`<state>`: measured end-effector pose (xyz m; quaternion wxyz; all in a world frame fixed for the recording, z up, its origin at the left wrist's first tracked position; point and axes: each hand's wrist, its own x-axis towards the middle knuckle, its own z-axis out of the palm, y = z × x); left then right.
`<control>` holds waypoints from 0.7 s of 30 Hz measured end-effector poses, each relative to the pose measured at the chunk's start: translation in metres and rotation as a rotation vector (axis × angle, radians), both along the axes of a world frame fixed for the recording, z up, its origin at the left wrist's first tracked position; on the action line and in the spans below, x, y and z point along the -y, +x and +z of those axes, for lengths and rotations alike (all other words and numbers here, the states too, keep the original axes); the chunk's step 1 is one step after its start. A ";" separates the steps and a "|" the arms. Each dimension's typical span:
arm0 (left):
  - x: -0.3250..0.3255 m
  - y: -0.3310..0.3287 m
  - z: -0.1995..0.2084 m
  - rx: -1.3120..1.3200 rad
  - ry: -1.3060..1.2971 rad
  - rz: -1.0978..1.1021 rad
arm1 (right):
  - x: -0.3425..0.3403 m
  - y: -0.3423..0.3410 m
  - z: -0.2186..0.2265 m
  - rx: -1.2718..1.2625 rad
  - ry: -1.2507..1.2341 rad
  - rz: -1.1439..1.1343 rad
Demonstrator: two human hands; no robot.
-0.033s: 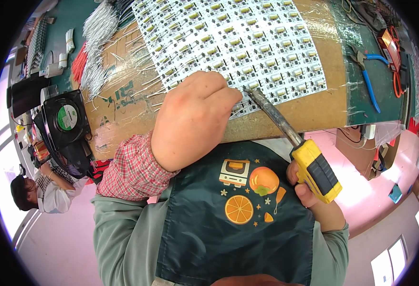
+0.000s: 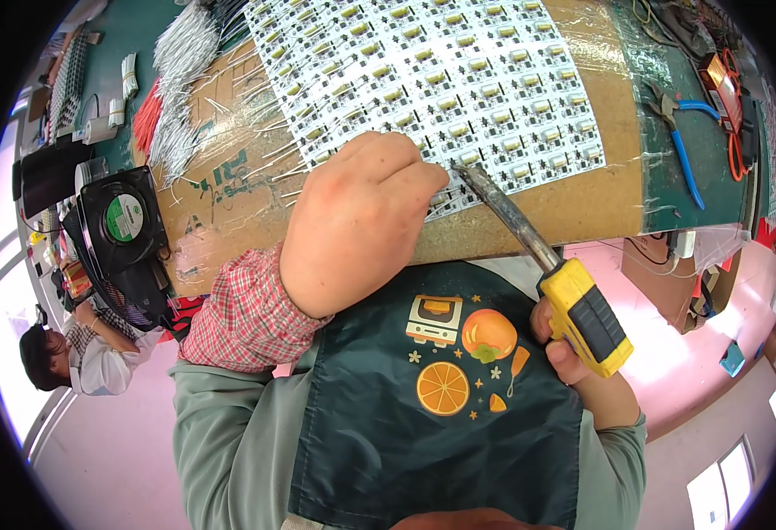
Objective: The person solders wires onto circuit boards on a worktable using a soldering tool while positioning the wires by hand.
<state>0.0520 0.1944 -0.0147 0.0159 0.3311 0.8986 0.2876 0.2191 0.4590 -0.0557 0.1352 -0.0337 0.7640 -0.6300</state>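
While apparently soldering on the white rectangular circuit-board sheet (image 2: 485, 66) at upper centre, gripping the yellow-and-black soldering iron (image 2: 569, 287) in the right hand (image 2: 568, 360) and curling the left hand (image 2: 357, 208), cannot tell around what, probably best to steady the dark metal tip (image 2: 472, 173), then lift.

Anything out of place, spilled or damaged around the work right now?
Nothing looks spilled. Two small oddities: a few white wires lie stray on the cardboard, apart from the main pile, and the metal shaft of the soldering iron looks dark and blotchy, perhaps from use.
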 end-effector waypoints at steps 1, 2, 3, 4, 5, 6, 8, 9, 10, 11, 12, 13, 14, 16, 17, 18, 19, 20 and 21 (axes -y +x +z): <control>0.000 0.000 0.000 0.002 -0.004 0.001 | 0.000 0.000 0.000 0.002 0.028 0.014; 0.000 0.000 0.001 0.004 -0.008 0.001 | -0.001 0.000 0.001 0.003 0.055 0.027; 0.000 0.000 0.001 0.004 -0.007 0.002 | -0.002 0.000 0.002 0.004 0.056 0.028; 0.000 0.000 0.001 0.009 -0.010 0.002 | -0.004 0.000 0.002 0.008 0.050 0.042; 0.000 0.000 0.002 0.013 -0.012 0.001 | -0.005 0.000 0.003 0.013 0.045 0.057; 0.000 0.000 0.001 0.013 -0.013 0.001 | -0.005 0.000 0.004 0.012 0.045 0.056; 0.000 0.000 0.001 0.002 -0.004 -0.003 | -0.002 0.000 0.007 0.065 -0.145 -0.065; 0.000 0.000 0.001 0.002 -0.003 -0.003 | 0.003 -0.002 0.011 0.113 -0.260 -0.176; 0.000 0.000 0.001 0.003 -0.009 -0.003 | 0.002 -0.002 0.012 0.112 -0.259 -0.176; 0.000 0.000 0.002 0.004 -0.014 -0.003 | 0.001 -0.002 0.012 0.134 -0.295 -0.194; 0.000 -0.001 0.002 0.002 -0.011 -0.005 | 0.000 -0.002 0.013 0.154 -0.329 -0.214; 0.000 -0.001 0.001 0.004 -0.012 -0.004 | 0.000 -0.003 0.014 0.159 -0.343 -0.224; 0.000 -0.001 0.001 0.006 -0.012 -0.003 | -0.002 -0.005 0.013 0.156 -0.340 -0.226; 0.001 0.000 0.001 0.006 -0.009 -0.003 | -0.005 -0.009 0.012 0.128 -0.356 -0.207; 0.001 0.000 0.001 0.009 -0.007 -0.003 | -0.005 -0.009 0.013 0.126 -0.354 -0.205; 0.001 0.000 0.001 0.007 -0.005 -0.001 | -0.006 -0.010 0.013 0.104 -0.289 -0.182; 0.001 0.000 0.001 0.011 -0.006 -0.004 | -0.006 -0.010 0.014 0.081 -0.224 -0.157; 0.001 0.000 0.000 0.014 -0.006 -0.007 | -0.006 -0.010 0.014 0.060 -0.159 -0.133; 0.001 0.000 0.000 0.015 -0.005 -0.006 | -0.009 -0.009 0.012 0.059 -0.095 -0.048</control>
